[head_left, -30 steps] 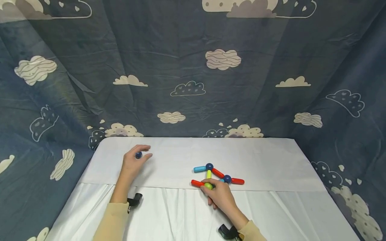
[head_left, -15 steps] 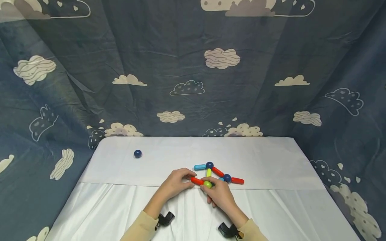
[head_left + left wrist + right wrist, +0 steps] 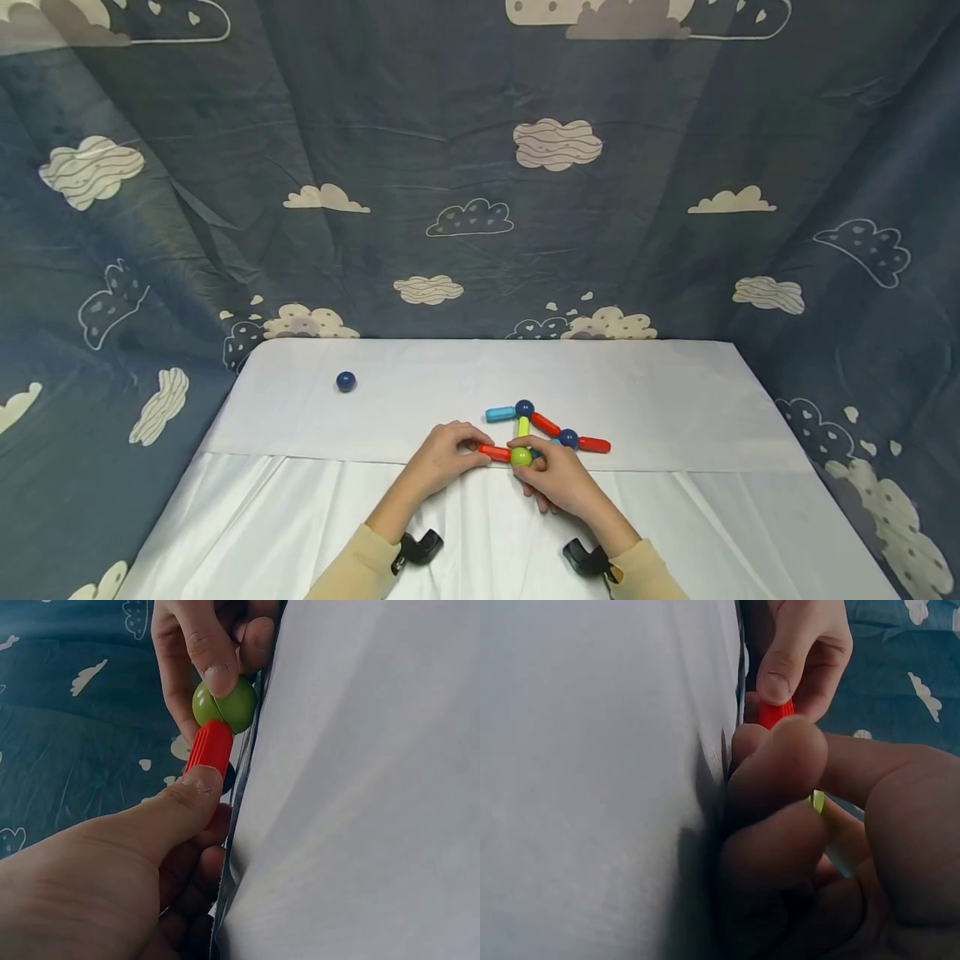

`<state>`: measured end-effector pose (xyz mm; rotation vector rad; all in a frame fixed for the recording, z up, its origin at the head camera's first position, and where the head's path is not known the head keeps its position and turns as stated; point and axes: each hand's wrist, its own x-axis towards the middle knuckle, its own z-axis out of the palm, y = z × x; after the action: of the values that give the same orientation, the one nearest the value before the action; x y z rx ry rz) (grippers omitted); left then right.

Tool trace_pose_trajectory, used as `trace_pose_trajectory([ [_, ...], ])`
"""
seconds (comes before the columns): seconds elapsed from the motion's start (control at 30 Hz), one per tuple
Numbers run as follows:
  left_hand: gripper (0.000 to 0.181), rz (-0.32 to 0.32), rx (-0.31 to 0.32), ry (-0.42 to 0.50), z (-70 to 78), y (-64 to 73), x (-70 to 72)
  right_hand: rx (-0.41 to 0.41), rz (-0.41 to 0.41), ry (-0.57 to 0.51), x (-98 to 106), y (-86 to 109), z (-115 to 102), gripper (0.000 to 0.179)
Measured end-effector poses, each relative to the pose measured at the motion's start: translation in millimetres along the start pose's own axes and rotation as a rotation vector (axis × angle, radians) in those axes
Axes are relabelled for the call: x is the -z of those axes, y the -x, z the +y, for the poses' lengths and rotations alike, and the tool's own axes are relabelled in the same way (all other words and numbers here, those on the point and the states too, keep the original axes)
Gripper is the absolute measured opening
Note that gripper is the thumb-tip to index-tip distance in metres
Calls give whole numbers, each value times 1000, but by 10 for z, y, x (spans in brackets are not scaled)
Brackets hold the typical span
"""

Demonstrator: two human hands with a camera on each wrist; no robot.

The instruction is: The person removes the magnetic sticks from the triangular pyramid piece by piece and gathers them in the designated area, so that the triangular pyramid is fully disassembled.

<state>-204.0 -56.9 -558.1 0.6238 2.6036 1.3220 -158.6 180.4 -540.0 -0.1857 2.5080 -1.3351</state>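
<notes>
My left hand [image 3: 444, 454] pinches a red rod [image 3: 494, 452] between thumb and fingers. At that rod's right end sits a green ball [image 3: 521, 457], gripped by the thumb and fingers of my right hand [image 3: 562, 477]. The left wrist view shows the red rod [image 3: 213, 746] meeting the green ball [image 3: 225, 705]. From the ball a yellow-green rod [image 3: 522, 427] runs back to a dark blue ball [image 3: 525, 408], which also bears a light blue rod [image 3: 500, 414]. Another red rod [image 3: 545, 424] leads to a second dark blue ball [image 3: 568, 438]. My right fingers partly hide a light blue rod there.
A loose dark blue ball [image 3: 346, 382] lies at the back left of the white-covered table [image 3: 420, 367]. One more red rod [image 3: 595, 445] sticks out rightward from the joined pieces. Behind the table hangs a dark cloud-patterned cloth [image 3: 630, 250].
My left hand has come away from the loose dark blue ball, moved right and nearer, and taken hold of the red rod. My right hand stays at the green ball, shifted slightly right.
</notes>
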Motion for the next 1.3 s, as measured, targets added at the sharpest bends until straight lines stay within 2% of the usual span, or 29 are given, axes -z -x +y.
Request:
trace_pose_trajectory([
  [0.17, 17, -8, 5, 4, 7, -8, 3, -16, 24, -49, 8, -2, 26, 39],
  [0.4, 20, 13, -11, 97, -5, -7, 13, -88, 188, -87, -6, -13, 59, 38],
  [0.6, 23, 63, -29, 124, -15, -40, 25, -86, 197, -97, 0, -26, 76, 37],
  [0.77, 22, 134, 37, 138, -22, -110, 134, -80, 193, -108, 1, -45, 88, 38],
  [0.9, 18, 215, 77, 121, -80, -235, 300, -73, 184, -117, 0, -51, 94, 37],
  [1.03, 17, 293, 113, 116, -166, -424, 458, -76, 178, -126, -11, -50, 105, 38],
  [1.17, 17, 369, 154, 127, -270, -638, 527, -81, 181, -130, -17, -46, 108, 38],
  [1.3, 18, 413, 189, 134, -358, -814, 542, -80, 184, -130, -18, -42, 106, 38],
])
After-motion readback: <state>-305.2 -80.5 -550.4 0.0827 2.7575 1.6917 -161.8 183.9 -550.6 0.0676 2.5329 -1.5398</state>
